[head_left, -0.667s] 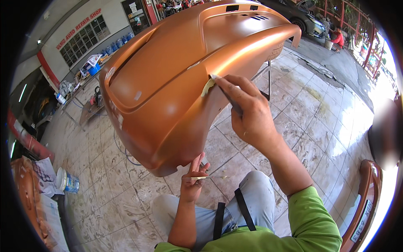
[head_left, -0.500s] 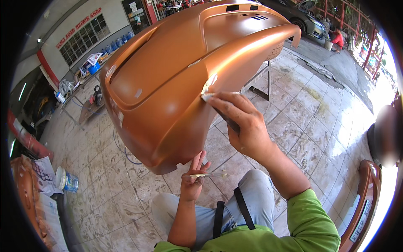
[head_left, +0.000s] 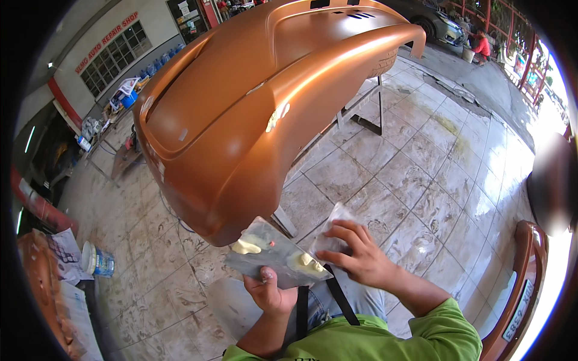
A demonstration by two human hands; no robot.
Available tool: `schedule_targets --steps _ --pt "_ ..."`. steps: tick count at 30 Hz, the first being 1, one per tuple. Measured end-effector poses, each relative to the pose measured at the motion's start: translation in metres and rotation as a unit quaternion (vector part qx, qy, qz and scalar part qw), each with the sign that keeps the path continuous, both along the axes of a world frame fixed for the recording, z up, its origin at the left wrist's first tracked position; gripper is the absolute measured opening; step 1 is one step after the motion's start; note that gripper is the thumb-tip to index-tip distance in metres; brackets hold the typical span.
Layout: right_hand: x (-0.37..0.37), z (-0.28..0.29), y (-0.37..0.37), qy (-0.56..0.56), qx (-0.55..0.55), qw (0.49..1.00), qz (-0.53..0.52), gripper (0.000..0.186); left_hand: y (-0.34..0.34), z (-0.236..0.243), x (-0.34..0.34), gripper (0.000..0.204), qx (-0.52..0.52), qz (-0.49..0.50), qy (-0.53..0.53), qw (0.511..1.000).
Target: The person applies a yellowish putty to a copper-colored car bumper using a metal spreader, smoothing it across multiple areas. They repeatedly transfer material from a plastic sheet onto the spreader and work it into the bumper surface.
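My left hand grips a flat grey mixing board from below, thumb on top. Cream-coloured body filler sits on it in two lumps, plus a small reddish dab. Close to the board's right edge, my right hand holds a thin, pale putty spreader, its fingers curled over the blade. Beyond both hands stands a large orange-bronze car bumper. A smeared cream filler patch shows on its side crease, and neither hand touches the bumper.
A metal stand supports the bumper above the tiled floor. Another bumper with a plate lies at the right, and a bucket at the left. A person in red crouches near a dark car.
My right hand has drawn the spreader down and away from the bumper's filler patch to beside the board. My left hand has tilted the board from edge-on to face up.
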State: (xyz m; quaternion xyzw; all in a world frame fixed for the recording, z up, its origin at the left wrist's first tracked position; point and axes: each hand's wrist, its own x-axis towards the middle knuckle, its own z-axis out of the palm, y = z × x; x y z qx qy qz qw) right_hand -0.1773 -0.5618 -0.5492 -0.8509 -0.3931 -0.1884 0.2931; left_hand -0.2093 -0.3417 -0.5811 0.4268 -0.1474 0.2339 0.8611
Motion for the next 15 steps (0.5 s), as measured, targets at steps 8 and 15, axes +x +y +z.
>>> schedule_targets --steps 8,15 --pt "0.131 0.083 0.006 -0.128 0.199 0.959 -0.158 0.073 0.034 -0.073 0.038 0.066 -0.003 -0.130 0.118 0.985" --pt "0.143 0.104 0.035 -0.156 0.205 0.958 -0.124 0.073 0.048 -0.068 0.061 0.068 -0.003 -0.096 0.063 0.993"
